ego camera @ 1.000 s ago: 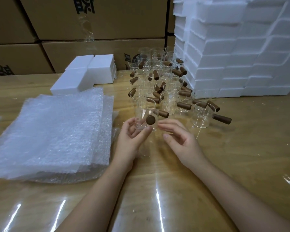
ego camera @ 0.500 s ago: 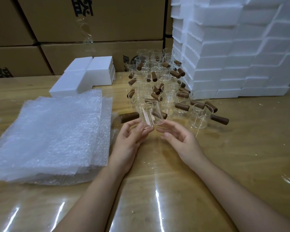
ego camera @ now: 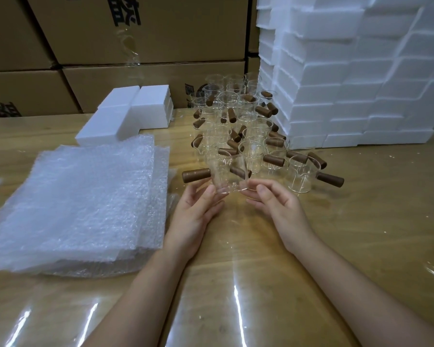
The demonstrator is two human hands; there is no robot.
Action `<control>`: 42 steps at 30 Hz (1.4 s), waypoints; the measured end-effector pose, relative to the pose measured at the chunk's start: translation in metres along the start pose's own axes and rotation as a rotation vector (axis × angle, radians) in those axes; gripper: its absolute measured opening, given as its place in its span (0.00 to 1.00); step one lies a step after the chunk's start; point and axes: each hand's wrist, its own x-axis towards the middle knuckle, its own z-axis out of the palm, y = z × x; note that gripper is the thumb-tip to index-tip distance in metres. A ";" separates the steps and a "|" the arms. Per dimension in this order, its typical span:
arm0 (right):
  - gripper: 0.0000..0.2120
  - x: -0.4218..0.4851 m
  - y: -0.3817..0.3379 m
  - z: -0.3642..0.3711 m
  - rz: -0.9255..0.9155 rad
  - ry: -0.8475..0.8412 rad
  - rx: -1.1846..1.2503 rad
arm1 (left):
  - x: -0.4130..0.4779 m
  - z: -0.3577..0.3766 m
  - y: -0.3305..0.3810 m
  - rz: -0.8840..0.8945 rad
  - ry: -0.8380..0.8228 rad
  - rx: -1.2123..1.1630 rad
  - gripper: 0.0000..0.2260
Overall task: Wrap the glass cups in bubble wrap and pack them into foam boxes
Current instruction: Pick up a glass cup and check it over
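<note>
bubble wrap (ego camera: pixel 85 204) left, cups (ego camera: pixel 238 126) ahead

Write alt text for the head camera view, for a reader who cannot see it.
The left hand and right hand hold a clear glass cup with a brown handle pointing left, over a wooden table. A stack of bubble wrap lies to the left; many more cups stand behind, beside stacked white foam boxes.

Counts: 2 hands, left hand (ego camera: pixel 193 216) and right hand (ego camera: pixel 278 209). 1 glass cup (ego camera: pixel 229 176) in hand. Cup cluster (ego camera: pixel 236 121) far centre: 20+, overlap blocks exact count. 1 bubble wrap stack (ego camera: pixel 85 201) left, sheets uncountable. Foam boxes (ego camera: pixel 125 113) far left: 3+. Foam wall (ego camera: pixel 348 83) right: uncountable. Cartons (ego camera: pixel 161 28) far: 4+.
</note>
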 end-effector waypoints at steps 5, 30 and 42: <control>0.11 0.000 0.000 -0.002 0.021 -0.007 -0.003 | 0.001 0.000 -0.002 0.006 0.051 0.048 0.12; 0.15 -0.003 0.004 0.001 -0.026 -0.124 -0.092 | 0.004 -0.003 -0.002 0.026 0.015 -0.004 0.18; 0.22 -0.011 0.006 0.005 -0.229 -0.161 -0.276 | 0.003 -0.005 0.001 0.008 -0.016 -0.007 0.18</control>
